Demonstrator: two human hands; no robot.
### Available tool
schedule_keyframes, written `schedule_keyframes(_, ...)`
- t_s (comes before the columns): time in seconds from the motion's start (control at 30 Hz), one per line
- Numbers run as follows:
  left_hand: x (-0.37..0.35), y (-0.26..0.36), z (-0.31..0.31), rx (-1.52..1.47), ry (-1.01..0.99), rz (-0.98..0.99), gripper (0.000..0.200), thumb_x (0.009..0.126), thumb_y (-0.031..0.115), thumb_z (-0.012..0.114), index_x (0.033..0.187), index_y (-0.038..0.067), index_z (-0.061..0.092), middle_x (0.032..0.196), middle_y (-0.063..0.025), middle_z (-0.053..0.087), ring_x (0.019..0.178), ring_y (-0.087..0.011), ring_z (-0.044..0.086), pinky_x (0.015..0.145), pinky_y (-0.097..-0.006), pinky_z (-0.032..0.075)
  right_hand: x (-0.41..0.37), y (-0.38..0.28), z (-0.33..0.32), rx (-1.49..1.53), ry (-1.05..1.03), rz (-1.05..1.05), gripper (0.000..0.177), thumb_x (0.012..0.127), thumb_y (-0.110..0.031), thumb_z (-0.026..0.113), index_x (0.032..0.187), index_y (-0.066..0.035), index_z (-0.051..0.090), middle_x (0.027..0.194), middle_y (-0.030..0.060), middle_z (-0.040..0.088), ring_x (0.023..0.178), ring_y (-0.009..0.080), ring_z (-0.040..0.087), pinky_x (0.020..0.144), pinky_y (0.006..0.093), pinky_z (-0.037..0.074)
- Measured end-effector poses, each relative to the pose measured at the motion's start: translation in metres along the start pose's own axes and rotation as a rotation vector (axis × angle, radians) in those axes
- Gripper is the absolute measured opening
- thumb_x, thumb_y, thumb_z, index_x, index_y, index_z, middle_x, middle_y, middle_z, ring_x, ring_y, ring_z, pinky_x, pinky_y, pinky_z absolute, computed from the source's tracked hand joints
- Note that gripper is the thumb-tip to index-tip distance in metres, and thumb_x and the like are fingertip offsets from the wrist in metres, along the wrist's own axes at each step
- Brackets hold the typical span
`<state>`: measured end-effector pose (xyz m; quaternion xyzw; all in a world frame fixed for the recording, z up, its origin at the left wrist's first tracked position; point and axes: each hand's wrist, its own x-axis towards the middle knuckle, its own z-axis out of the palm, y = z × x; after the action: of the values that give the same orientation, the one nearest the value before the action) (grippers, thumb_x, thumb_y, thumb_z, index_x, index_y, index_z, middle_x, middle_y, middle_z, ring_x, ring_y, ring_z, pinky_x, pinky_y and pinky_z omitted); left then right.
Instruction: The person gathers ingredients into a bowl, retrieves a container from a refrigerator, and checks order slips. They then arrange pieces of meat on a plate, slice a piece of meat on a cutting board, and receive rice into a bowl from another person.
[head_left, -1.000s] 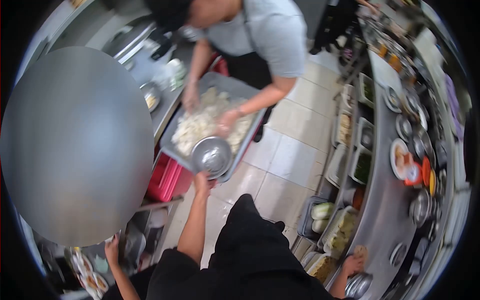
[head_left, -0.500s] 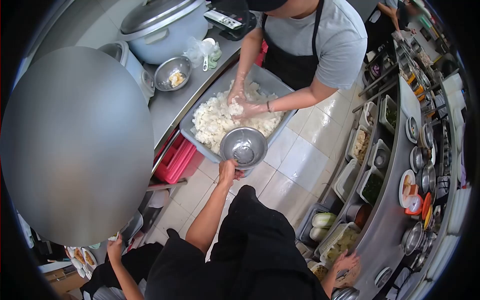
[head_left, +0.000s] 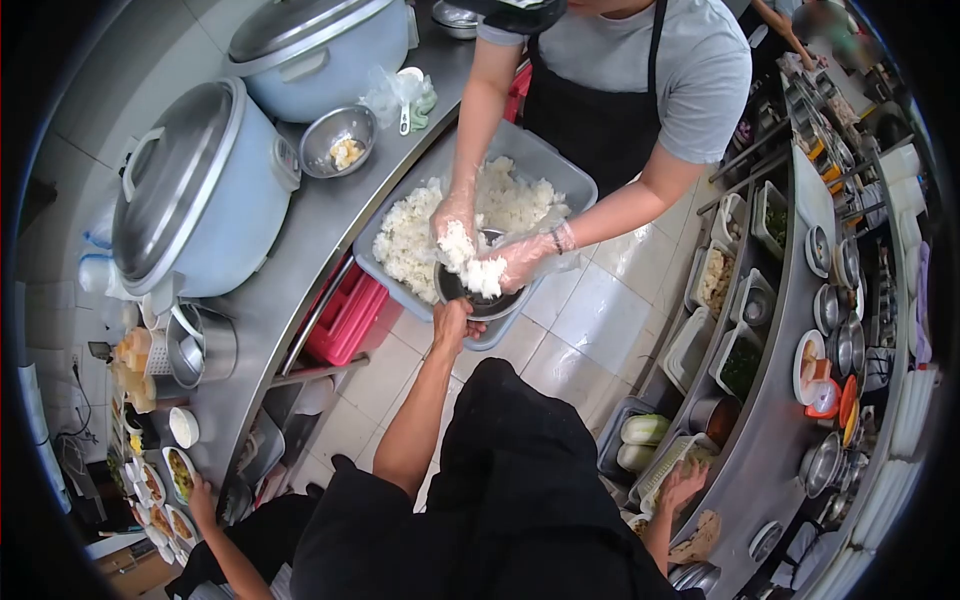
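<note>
My left hand [head_left: 455, 325] grips the near rim of a metal bowl [head_left: 480, 305], held at the front edge of a grey tub [head_left: 575, 180] of white rice [head_left: 405, 240]. Across the tub a co-worker in clear gloves holds clumps of rice [head_left: 480, 270] over the bowl with both hands, hiding much of its inside. At the lower right, my right hand [head_left: 683, 485] has its fingers apart and nothing in it. It is near a white basket [head_left: 660, 490] of pale food on the shelf.
Two large lidded cookers [head_left: 200, 200] and a small metal bowl [head_left: 338, 142] stand on the left counter. A red crate [head_left: 345, 325] is below it. On the right are food containers and a steel counter [head_left: 750, 460]. Another person's hand touches a plate at lower left.
The co-worker's gloved hands have moved from the rice in the tub to over my bowl, with rice in them. My right hand has shifted up towards the basket.
</note>
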<state>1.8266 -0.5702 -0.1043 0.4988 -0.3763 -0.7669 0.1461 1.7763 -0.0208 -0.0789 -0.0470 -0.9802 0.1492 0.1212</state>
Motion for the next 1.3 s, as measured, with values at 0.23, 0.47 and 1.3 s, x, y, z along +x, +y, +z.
schedule_keyframes(0.23, 0.008, -0.010, -0.007, -0.005, 0.030, 0.000, 0.022, 0.072, 0.009, 0.045, 0.085, -0.008, 0.051, 0.066, -0.0187, 0.056, 0.044, -0.0272, 0.057, 0.035, -0.0333, 0.044, -0.002, -0.008, 0.021, 0.078, -0.056, -0.078, 0.033, 0.078, -0.013, 0.061, 0.108, -0.001, 0.058, 0.129, 0.0254, 0.040, 0.119, 0.0380, 0.038, 0.099, 0.0429, 0.032)
schedule_keyframes(0.47, 0.011, -0.023, -0.007, -0.014, 0.038, 0.019, 0.020, 0.075, 0.008, 0.045, 0.086, -0.008, 0.051, 0.065, -0.0162, 0.053, 0.043, -0.0265, 0.057, 0.032, -0.0321, 0.043, 0.002, -0.047, 0.014, 0.093, -0.159, -0.137, 0.029, 0.079, -0.017, 0.060, 0.101, 0.002, 0.060, 0.124, 0.0265, 0.045, 0.110, 0.0414, 0.047, 0.094, 0.0439, 0.036)
schedule_keyframes(1.3, -0.014, -0.017, -0.018, 0.114, -0.159, 0.078, 0.032, 0.079, 0.007, 0.048, 0.108, -0.007, 0.045, 0.080, -0.0159, 0.057, 0.056, -0.0258, 0.060, 0.039, -0.0320, 0.049, 0.022, -0.090, 0.039, 0.388, -0.158, 0.098, 0.026, 0.075, -0.009, 0.065, 0.100, 0.000, 0.063, 0.119, 0.0207, 0.054, 0.116, 0.0324, 0.047, 0.101, 0.0369, 0.032)
